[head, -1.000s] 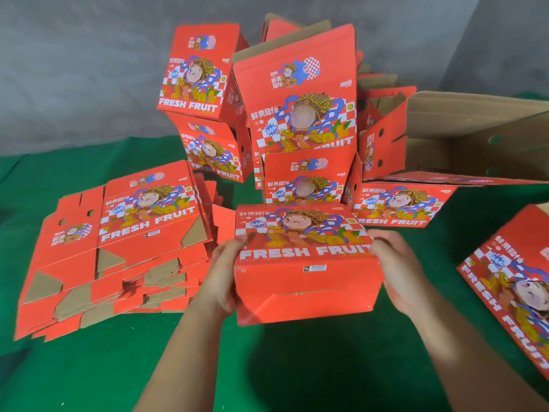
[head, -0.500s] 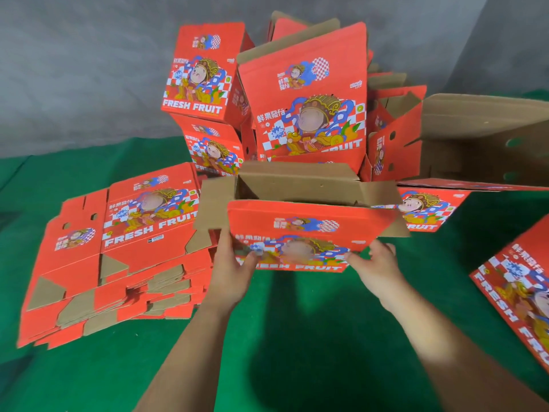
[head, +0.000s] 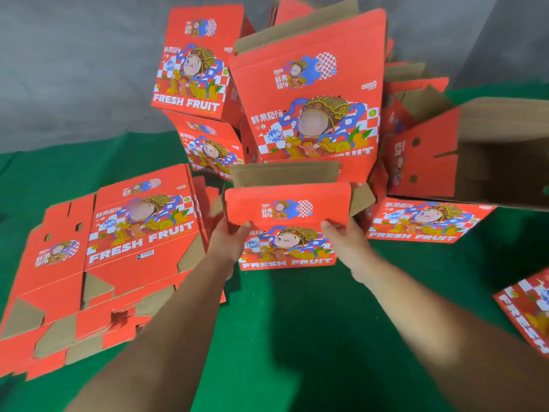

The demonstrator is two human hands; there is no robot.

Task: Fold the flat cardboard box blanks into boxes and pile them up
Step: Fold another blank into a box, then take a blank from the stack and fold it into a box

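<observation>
Red cardboard fills the view: a folded box [head: 286, 230] stands on the green cloth [head: 297, 322] at centre, top flaps open, below the pile of finished boxes [head: 309, 93] at twelve o'clock. The left hand [head: 227, 242] and right hand [head: 344, 243] grip its sides, thumbs on the front panel. Flat blanks [head: 118, 251] lie stacked at nine o'clock.

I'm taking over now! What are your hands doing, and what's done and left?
Left hand and right hand both grip the box by its sides, over the green cloth, top flaps open.
Done: folded boxes sit in the pile behind it.
Left: close this box's top flaps, add it to the pile, then fold the flat blanks stacked at left.
</observation>
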